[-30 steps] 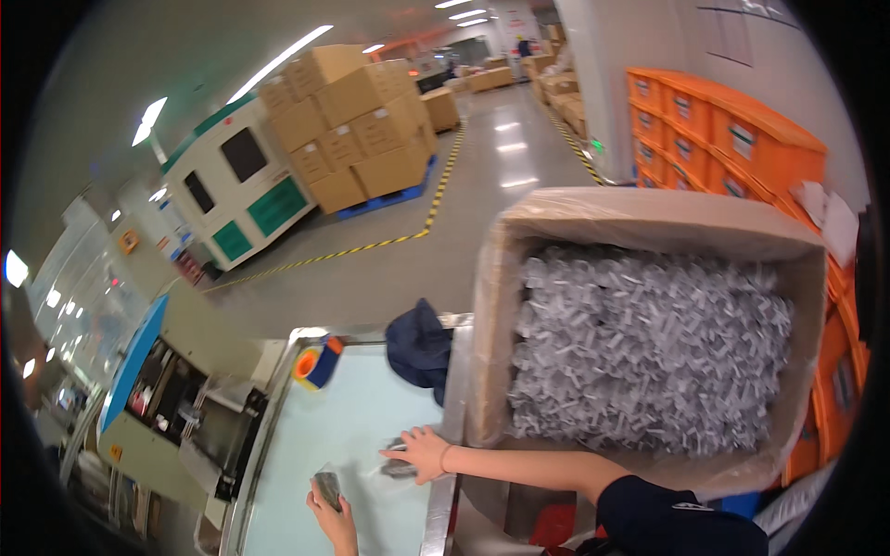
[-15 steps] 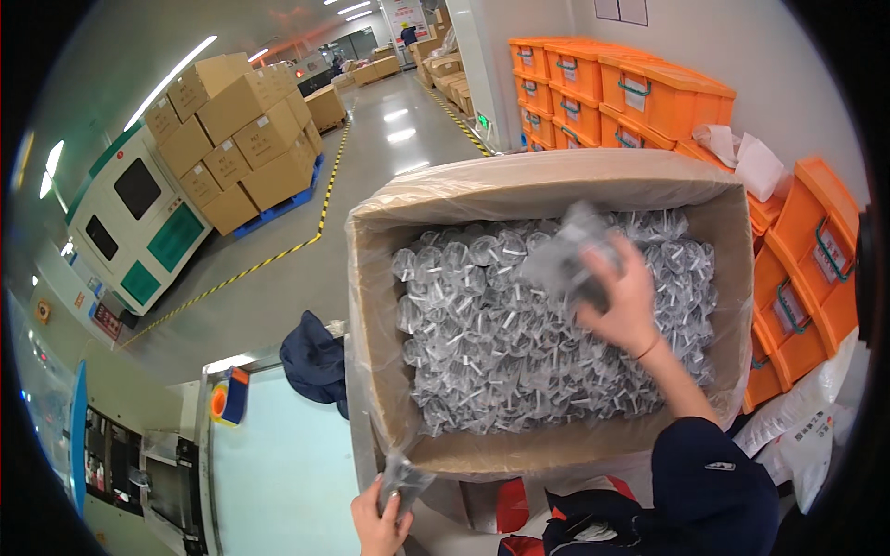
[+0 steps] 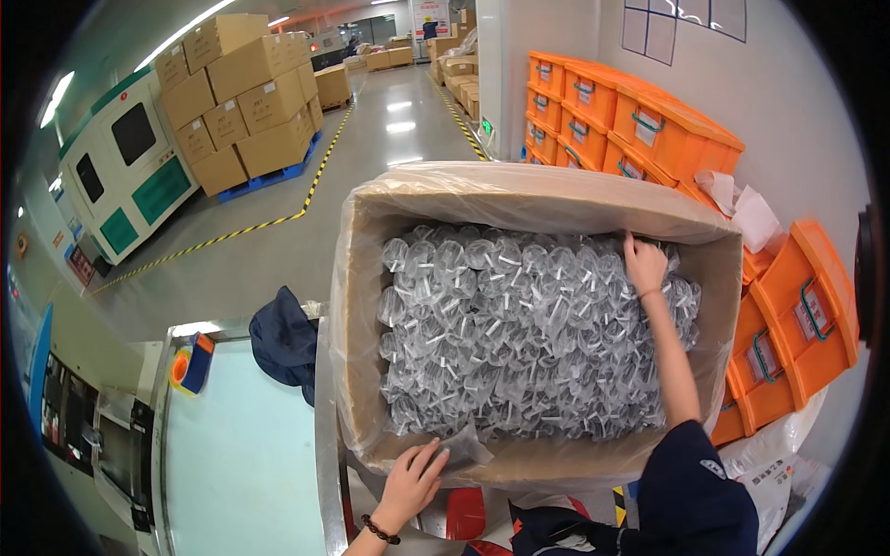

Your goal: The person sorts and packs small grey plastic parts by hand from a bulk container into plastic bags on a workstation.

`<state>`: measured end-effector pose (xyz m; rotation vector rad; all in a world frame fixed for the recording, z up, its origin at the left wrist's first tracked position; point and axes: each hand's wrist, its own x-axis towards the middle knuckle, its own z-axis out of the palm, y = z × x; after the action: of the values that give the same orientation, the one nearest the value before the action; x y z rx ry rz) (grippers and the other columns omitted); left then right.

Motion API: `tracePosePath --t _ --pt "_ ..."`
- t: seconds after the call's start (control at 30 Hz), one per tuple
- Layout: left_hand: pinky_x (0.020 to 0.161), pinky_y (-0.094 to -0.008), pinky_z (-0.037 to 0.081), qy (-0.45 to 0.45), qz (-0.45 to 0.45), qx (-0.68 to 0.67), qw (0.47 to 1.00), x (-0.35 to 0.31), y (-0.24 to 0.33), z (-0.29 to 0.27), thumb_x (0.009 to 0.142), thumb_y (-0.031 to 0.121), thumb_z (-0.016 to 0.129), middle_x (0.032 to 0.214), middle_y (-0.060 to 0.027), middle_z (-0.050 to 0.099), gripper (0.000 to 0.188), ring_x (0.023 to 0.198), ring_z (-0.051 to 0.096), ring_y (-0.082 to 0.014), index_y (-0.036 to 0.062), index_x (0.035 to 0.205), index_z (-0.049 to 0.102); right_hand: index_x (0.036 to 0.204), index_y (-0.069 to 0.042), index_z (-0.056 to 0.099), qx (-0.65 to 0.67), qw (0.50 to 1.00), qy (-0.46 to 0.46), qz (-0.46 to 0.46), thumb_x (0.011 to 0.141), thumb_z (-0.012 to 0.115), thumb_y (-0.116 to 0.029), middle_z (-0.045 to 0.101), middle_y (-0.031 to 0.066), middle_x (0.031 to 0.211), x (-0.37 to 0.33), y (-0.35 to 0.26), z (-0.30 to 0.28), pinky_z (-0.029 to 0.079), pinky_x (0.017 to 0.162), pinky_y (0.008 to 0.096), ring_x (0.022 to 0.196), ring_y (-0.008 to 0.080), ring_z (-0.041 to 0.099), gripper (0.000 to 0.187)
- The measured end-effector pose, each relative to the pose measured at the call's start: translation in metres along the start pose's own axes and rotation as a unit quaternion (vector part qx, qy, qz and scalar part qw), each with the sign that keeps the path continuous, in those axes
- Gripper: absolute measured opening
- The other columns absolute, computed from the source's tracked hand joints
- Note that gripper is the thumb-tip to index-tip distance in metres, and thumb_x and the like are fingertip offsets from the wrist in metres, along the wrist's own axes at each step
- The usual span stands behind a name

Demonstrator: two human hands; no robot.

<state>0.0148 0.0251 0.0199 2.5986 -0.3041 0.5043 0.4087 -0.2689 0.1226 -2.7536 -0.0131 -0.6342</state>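
R fingers [image 3: 632,254] part-hidden at ctn's far wall [image 3: 538,208], grip unclear

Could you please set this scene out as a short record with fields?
Left hand: at the carton's near edge, beside a clear bag; grip unclear
Right hand: inside, near the far wall; fingertip contents hidden
Carton: open, plastic-lined, holding many clear bagged pieces
Left of carton: pale tabletop with dark blue fabric item and orange-and-blue object
Right of carton: stacked orange bins
Background: cardboard boxes on blue pallet
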Motion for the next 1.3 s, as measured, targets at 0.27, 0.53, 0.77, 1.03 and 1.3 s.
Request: tracePosePath --t 0.27,0.53,0.77,1.03,1.3 --pt "0.085 -0.0374 0.041 0.010 -0.089 -0.042 0.995 0.000 -0.003 -0.008 0.056 -0.006 0.065 0.111 -0.0148 0.046 0.074 0.101 0.046 -0.0327 0.0085 0.125 0.042 0.129 -0.005 0.036 -0.018 0.976 0.056 -0.209 0.081 0.048 -0.020 0.024 0.0238 0.137 -0.154 -0.022 0.057 0.010 0.104 0.0517 0.130 0.0357 0.019 0.051" --pt "0.082 -0.0373 0.042 -0.032 -0.060 -0.040 0.997 -0.003 -0.010 0.004 0.065 -0.003 0.054 0.104 -0.0126 0.050 0.057 0.096 0.050 -0.0274 0.0044 0.121 0.044 0.131 -0.008 0.034 0.526 0.650 -0.468 -0.286 0.082 0.057 -0.026 0.038 0.0142 0.133 -0.288 -0.102 0.020 0.034 0.097 0.0337 0.116 0.0282 0.044 0.057" --pt "0.072 -0.0308 0.040 -0.025 0.002 0.111 0.994 0.004 -0.012 -0.001 0.070 0.009 0.057 0.088 -0.0056 0.056 0.034 0.079 0.054 -0.0193 0.0040 0.103 0.052 0.109 -0.007 0.058 0.464 0.685 -0.421 -0.373 0.077 0.065 -0.020 0.058 0.0101 0.108 -0.276 -0.110 -0.002 0.044 0.085 0.0320 0.098 0.0237 0.056 0.035" --pt "0.067 -0.0303 0.040 0.014 -0.030 0.083 0.996 -0.003 -0.019 -0.004 0.073 0.011 0.059 0.076 -0.0039 0.054 0.021 0.072 0.052 -0.0183 0.0052 0.093 0.057 0.084 -0.003 0.060 0.215 0.920 0.286 -0.159 0.078 0.057 -0.003 0.058 0.0088 0.092 -0.115 0.022 -0.050 0.042 0.080 0.0346 0.091 0.0245 0.055 0.007" --pt "0.065 -0.0296 0.039 -0.033 -0.005 0.076 0.997 -0.001 -0.016 0.005 0.075 0.011 0.057 0.073 -0.0031 0.052 0.017 0.070 0.052 -0.0183 0.0056 0.091 0.056 0.083 -0.002 0.058 0.019 0.986 0.159 -0.049 0.091 0.038 -0.034 0.054 0.0149 0.084 -0.010 0.070 -0.009 0.042 0.069 0.0398 0.080 0.0333 0.053 0.039"
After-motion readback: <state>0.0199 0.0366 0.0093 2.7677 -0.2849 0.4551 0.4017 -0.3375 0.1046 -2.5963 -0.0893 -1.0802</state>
